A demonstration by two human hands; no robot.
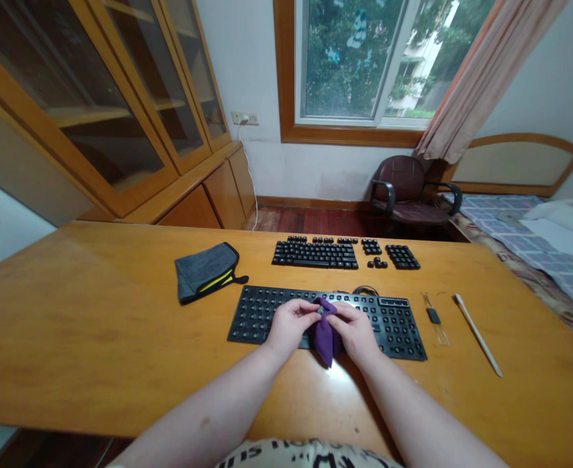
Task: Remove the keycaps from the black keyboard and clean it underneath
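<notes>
A purple cloth [324, 341] is bunched between my two hands, its pointed end hanging down over the front edge of the keyboard. My left hand [293, 325] pinches the cloth's upper left side with closed fingers. On the other side, my right hand [356, 328] grips the cloth between thumb and fingers. A small dark bit shows between the fingertips, too small to name. Below both hands lies a black keyboard [398, 325] with its keycaps off, bare switches showing. Behind it, the loose black keycaps [315, 255] sit on the table in keyboard layout.
A folded grey cloth [203, 270] with a yellow inner side lies left of the keyboard. To the right are a wire keycap puller [433, 316] and a thin white stick [479, 337]. The wooden table [95, 338] extends on both sides; an office chair [403, 188] stands beyond it.
</notes>
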